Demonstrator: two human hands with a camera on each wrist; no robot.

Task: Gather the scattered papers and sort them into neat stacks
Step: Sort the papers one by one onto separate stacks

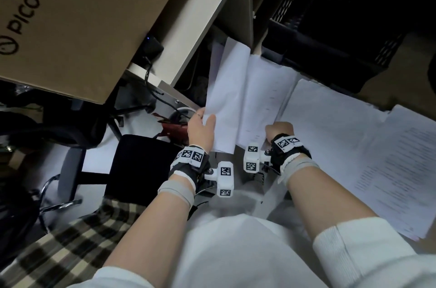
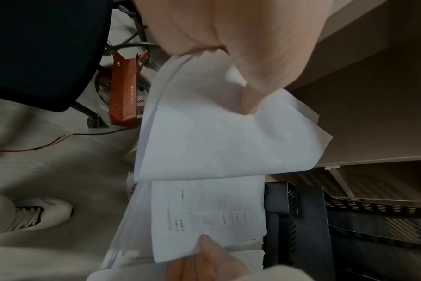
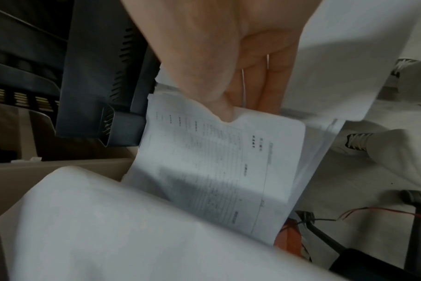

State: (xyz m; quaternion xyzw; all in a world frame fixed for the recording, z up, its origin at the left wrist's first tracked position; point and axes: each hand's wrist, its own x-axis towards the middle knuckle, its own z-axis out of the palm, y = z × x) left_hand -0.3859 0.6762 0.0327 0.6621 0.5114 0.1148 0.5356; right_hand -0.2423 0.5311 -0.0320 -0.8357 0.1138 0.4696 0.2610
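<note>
Sorting midway: the left hand (image 1: 201,130) pinches a blank sheaf (image 1: 226,89) and the right hand (image 1: 278,130) grips printed sheets (image 3: 219,161), both lifted over the floor (image 2: 48,171). Remaining papers (image 1: 354,146) lie overlapping rightward, apparently unsquared; stacks are not yet formed.

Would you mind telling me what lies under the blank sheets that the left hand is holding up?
Under the blank sheets gripped by the left hand lies a printed form, pinched by the right hand. More white sheets show beneath it; their faces are covered.
</note>
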